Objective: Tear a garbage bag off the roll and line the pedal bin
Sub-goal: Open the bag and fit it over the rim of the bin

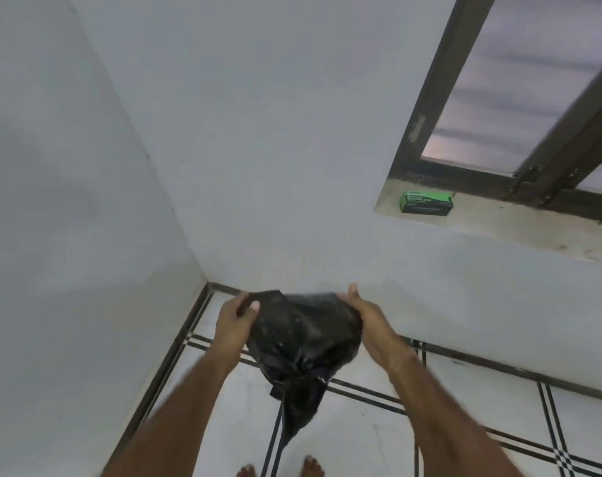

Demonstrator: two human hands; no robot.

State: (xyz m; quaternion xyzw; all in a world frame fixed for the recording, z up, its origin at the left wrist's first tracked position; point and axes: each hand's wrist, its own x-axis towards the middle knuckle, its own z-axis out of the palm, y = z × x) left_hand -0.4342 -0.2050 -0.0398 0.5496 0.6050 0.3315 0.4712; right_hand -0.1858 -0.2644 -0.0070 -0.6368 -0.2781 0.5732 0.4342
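Observation:
A black garbage bag (303, 342) hangs in the air in front of me, puffed out at the top and tapering to a gathered tail below. My left hand (235, 321) grips its upper left edge, thumb on the near side. My right hand (365, 318) holds the upper right edge, thumb raised. The two hands spread the bag's top between them. A green and black box (426, 202) of garbage bags lies on the window sill. No pedal bin is in view.
I face a room corner with pale walls (258, 149). A dark-framed window (519, 98) with a stone sill (499, 225) is at the upper right. White floor tiles (361, 435) with dark lines lie below, with my bare toes at the bottom edge.

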